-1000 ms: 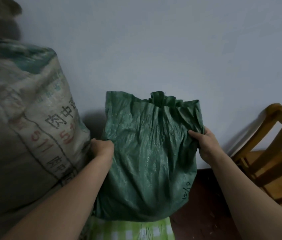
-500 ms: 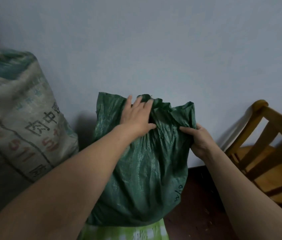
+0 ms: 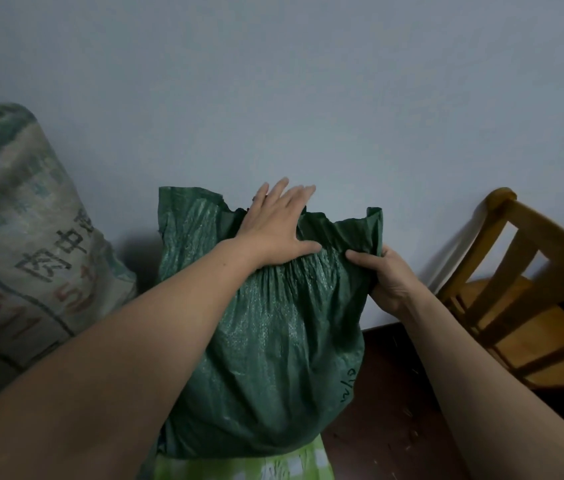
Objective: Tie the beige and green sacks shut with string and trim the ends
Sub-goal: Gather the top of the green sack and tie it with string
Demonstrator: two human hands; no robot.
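**A:** so what just changed with the green sack (image 3: 266, 341)?

**B:** the left hand (image 3: 273, 230) came off the sack's left side. Now it lies flat across the mouth, fingers straight, pressing the folds. The right hand (image 3: 386, 282) still pinches the top right corner. Looks like gathering the neck to me, no string in sight.

**A:** and the sack?

**B:** upright by the wall, between the beige sack (image 3: 24, 254) and a wooden chair (image 3: 533, 289), mouth right under both hands.

Green sack (image 3: 273, 341) shiny woven plastic, creased, chair (image 3: 529, 289) glossy varnished wood
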